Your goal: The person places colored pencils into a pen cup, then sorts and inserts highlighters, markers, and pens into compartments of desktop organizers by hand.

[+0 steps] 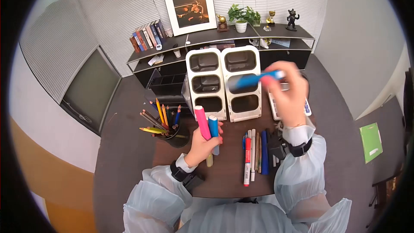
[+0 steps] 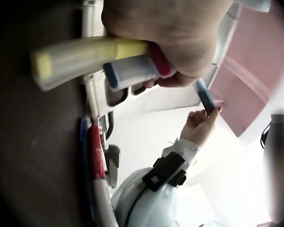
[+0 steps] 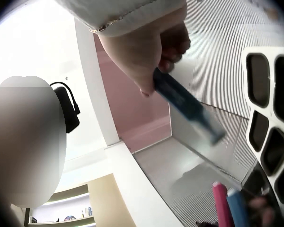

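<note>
The left hand (image 1: 202, 146) grips a pink marker (image 1: 202, 122) and a blue marker (image 1: 213, 127) side by side above the desk. From beneath that fist, in the left wrist view, a yellow-ended marker (image 2: 85, 59) and a clear blue-tipped end (image 2: 132, 73) stick out. Raised at the right, the right hand (image 1: 290, 92) pinches a blue marker (image 1: 250, 80), blurred in the head view, in front of the white-framed organizer (image 1: 223, 82). In the right wrist view this marker (image 3: 180, 97) slants down with its clear end away from the fingers.
A black cup (image 1: 177, 138) of pencils stands left of the organizer. Several pens and markers lie in a row at the right, a red-and-white marker (image 1: 247, 162) among them. A white calculator (image 1: 274, 103) sits partly behind the right hand. Shelves (image 1: 202, 39) stand behind the desk.
</note>
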`<action>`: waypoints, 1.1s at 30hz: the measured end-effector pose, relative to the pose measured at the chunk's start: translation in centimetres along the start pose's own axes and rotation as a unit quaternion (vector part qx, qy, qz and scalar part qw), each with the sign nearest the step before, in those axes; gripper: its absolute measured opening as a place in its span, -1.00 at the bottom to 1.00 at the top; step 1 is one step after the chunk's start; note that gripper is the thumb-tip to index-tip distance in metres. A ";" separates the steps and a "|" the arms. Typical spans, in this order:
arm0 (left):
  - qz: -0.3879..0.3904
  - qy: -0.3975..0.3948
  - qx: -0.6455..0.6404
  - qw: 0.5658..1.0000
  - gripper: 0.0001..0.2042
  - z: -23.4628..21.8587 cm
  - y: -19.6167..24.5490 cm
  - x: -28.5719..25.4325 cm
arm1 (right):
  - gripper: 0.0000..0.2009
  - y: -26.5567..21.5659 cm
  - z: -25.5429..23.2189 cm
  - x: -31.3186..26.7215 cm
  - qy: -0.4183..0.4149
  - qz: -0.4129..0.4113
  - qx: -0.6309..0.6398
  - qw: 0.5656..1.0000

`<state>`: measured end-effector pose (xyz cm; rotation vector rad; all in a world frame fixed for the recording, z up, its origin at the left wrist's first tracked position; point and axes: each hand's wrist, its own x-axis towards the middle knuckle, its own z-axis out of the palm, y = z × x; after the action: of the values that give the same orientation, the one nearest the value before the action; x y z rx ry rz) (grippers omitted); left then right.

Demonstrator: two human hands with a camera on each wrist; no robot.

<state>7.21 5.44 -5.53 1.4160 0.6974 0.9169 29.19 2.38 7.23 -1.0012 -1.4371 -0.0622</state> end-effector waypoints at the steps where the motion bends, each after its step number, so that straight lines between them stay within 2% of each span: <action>1: -0.023 0.014 -0.058 0.998 -0.63 0.1 -0.5 0.0 | -0.82 0.4 -0.1 0.1 0.067 0.020 0.008 0.998; 3: -0.043 0.032 -0.105 0.993 -0.63 0.4 -0.8 0.1 | -0.81 1.9 0.1 0.4 0.119 -0.026 -0.070 0.990; 4: -0.060 0.019 -0.123 0.990 -0.64 0.4 -1.0 0.1 | -0.81 2.5 0.6 0.5 0.111 -0.025 -0.071 0.991; 9: -0.094 -0.038 -0.178 0.979 -0.64 0.3 -1.4 0.2 | -0.76 6.2 3.0 -0.1 0.054 -0.008 -0.206 0.977; 11: -0.095 -0.054 -0.186 0.976 -0.63 0.2 -1.4 0.1 | -0.64 6.3 3.5 -0.3 -0.016 0.007 -0.226 0.974; 13: -0.106 -0.085 -0.196 0.971 -0.62 0.3 -0.9 0.0 | -0.59 5.9 3.7 -0.3 -0.034 -0.076 -0.287 0.954; 14: -0.105 -0.083 -0.198 0.971 -0.62 0.3 -1.0 0.0 | -0.59 5.4 3.7 -0.3 -0.036 -0.077 -0.286 0.954; 16: -0.106 -0.111 -0.208 0.966 -0.60 0.2 -1.2 0.0 | -0.57 3.7 3.9 -0.4 0.008 -0.163 -0.296 0.941; 17: -0.107 -0.111 -0.209 0.966 -0.60 0.2 -1.1 -0.1 | -0.60 2.6 3.9 -0.6 -0.023 -0.165 -0.268 0.949; 19: -0.098 -0.134 -0.200 0.966 -0.61 0.3 -0.9 -0.2 | -0.62 1.3 4.5 -1.9 -0.178 -0.084 -0.133 0.971; 20: -0.098 -0.135 -0.200 0.965 -0.61 0.3 -0.9 -0.3 | -0.66 0.9 5.1 -2.7 -0.232 -0.059 -0.103 0.965; 21: -0.097 -0.170 -0.168 0.966 -0.58 0.1 -0.9 -0.4 | -0.69 0.8 5.7 -3.4 -0.285 -0.034 -0.073 0.955; 22: -0.095 -0.206 -0.135 0.965 -0.56 0.0 -0.9 -0.5 | -0.71 0.8 6.1 -4.0 -0.342 -0.026 -0.099 0.934; 23: -0.094 -0.209 -0.134 0.964 -0.56 0.1 -0.9 -0.5 | -0.72 0.8 6.5 -4.4 -0.396 -0.018 -0.125 0.909; 24: -0.104 -0.226 -0.111 0.962 -0.55 0.1 -1.0 -0.6 | -0.77 0.9 6.7 -4.7 -0.438 0.023 -0.100 0.893; 25: -0.114 -0.243 -0.089 0.959 -0.54 0.1 -1.0 -0.6 | -0.77 0.8 6.5 -4.4 -0.436 0.022 -0.101 0.894; 27: -0.086 -0.247 -0.104 0.960 -0.56 0.3 -1.1 -0.5 | -0.80 0.3 5.6 -3.7 -0.413 0.000 -0.026 0.910; 28: -0.104 -0.227 -0.135 0.959 -0.60 0.3 -0.9 -0.6 | -0.85 0.2 5.1 -3.2 -0.360 -0.022 0.011 0.933; 29: -0.122 -0.205 -0.167 0.957 -0.63 0.4 -0.8 -0.6 | -0.85 0.2 4.4 -2.7 -0.290 -0.019 0.037 0.956; 30: -0.122 -0.205 -0.170 0.956 -0.63 0.4 -0.9 -0.5 | -0.84 0.4 3.8 -2.3 -0.186 -0.010 0.024 0.982; 31: -0.133 -0.198 -0.158 0.958 -0.64 0.4 -1.1 -0.3 | -0.87 -0.4 2.5 -1.2 -0.128 -0.005 -0.034 0.991; 33: -0.142 -0.188 -0.149 0.960 -0.65 0.5 -1.2 -0.1 | -0.87 1.0 1.7 -0.5 0.055 -0.015 -0.045 0.997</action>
<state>7.75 5.15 -6.73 1.1399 0.4372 0.4816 28.33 3.73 6.01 -1.0337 -1.3572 -0.2019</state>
